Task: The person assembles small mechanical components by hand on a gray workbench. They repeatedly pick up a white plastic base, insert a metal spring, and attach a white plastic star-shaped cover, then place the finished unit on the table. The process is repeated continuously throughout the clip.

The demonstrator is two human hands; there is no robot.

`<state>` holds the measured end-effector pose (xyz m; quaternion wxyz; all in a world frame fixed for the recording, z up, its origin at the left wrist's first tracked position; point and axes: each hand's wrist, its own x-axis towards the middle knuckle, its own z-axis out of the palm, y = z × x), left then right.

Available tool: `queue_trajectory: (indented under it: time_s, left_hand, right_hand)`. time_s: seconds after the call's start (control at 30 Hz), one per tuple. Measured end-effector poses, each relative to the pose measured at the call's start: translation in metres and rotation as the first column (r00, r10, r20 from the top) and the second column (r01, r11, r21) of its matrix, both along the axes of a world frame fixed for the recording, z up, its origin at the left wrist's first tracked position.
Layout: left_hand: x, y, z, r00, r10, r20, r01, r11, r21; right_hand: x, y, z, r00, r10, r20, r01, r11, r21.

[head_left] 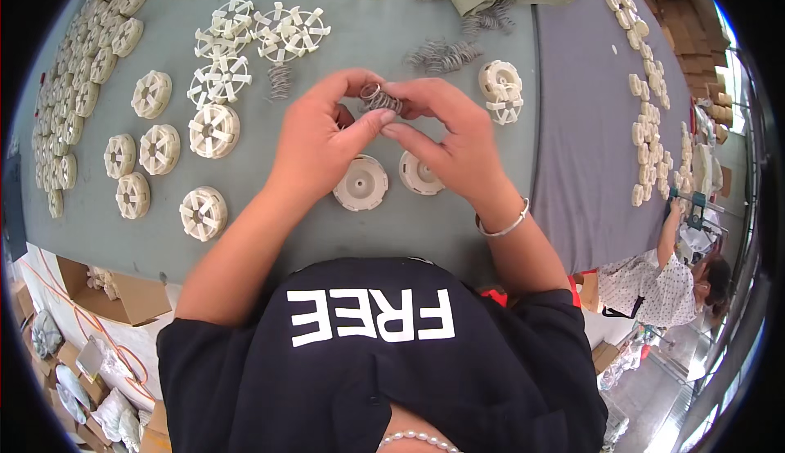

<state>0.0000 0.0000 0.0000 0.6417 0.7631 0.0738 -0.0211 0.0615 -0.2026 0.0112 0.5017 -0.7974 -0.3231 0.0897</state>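
Observation:
Between both hands is a bunch of grey metal coil springs (381, 100), pinched by the fingertips above the table. My left hand (327, 122) closes on it from the left, thumb in front. My right hand (446, 130) grips it from the right, thumb and forefinger bent around it. How many springs are in the bunch is hard to make out. Just below the hands lie two round cream plastic discs: one disc (361, 183) with a small centre hole, and another disc (419, 175) partly covered by my right hand.
White spoked rings (293, 33) and assembled round pieces (214, 131) lie left of my hands, with many more pieces at the far left. Loose springs (443, 56) lie beyond. A cream part (501, 91) sits at right. A co-worker (666, 289) is at the far right.

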Motion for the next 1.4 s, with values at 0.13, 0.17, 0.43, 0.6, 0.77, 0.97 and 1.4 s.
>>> queue_trajectory:
  time_s: [0.13,0.17,0.43,0.6,0.77,0.97,1.4]
  left_hand:
    - [-0.007,-0.003,-0.005,0.99,-0.055,-0.132,0.011,0.949,-0.315]
    - [-0.011,-0.007,-0.009,0.996,-0.065,-0.065,0.046,0.964,-0.264]
    - [-0.015,-0.007,0.004,0.97,-0.226,-0.093,0.121,0.777,-0.618]
    - [-0.016,-0.006,0.003,0.963,-0.267,-0.036,0.203,0.807,-0.555]
    - [-0.013,0.006,0.0,0.871,-0.467,-0.153,0.17,0.579,-0.798]
    - [-0.012,-0.002,0.011,0.943,-0.236,-0.233,-0.04,0.618,-0.785]
    - [-0.013,0.019,0.017,0.914,-0.311,-0.259,0.009,0.655,-0.755]
  right_hand:
    - [-0.01,-0.013,0.002,0.956,-0.031,-0.293,0.085,0.981,0.173]
    - [-0.013,-0.019,0.0,0.961,-0.035,-0.275,0.079,0.986,0.15]
    - [-0.016,-0.012,0.021,0.919,0.0,0.394,-0.025,0.998,0.06]
    - [-0.032,-0.017,0.003,0.888,-0.065,-0.455,0.227,0.923,0.31]
    - [-0.015,-0.028,-0.001,0.999,-0.007,0.047,-0.009,0.942,0.336]
    - [-0.015,-0.019,0.014,0.854,-0.133,-0.504,0.287,0.927,0.242]
    - [0.001,-0.046,0.049,0.951,-0.024,0.307,0.031,0.999,-0.018]
